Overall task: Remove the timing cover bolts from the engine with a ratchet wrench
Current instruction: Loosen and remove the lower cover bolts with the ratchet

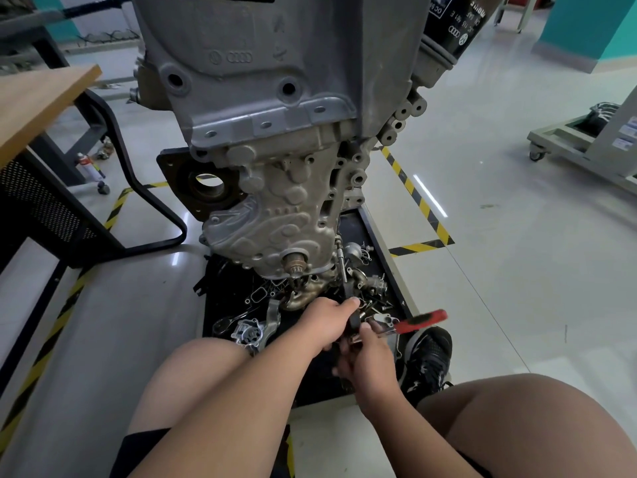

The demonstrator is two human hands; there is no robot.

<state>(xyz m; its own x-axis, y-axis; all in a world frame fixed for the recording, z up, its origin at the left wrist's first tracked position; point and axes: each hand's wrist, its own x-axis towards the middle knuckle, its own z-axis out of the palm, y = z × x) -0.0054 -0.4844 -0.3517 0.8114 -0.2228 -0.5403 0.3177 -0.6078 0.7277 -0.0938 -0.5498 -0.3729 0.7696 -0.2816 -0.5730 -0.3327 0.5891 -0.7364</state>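
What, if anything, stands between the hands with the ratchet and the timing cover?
Nothing visible does. The left hand and right hand hold the ratchet low over the tray. The timing cover sits above them, with open air between.

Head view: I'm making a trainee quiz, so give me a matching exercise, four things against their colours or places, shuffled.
1 ratchet wrench
2 oil filter
3 table
4 floor tape

A wooden top, far left
B yellow and black stripes
C red handle
D black, top right

Pairs: 1-C, 2-D, 3-A, 4-B
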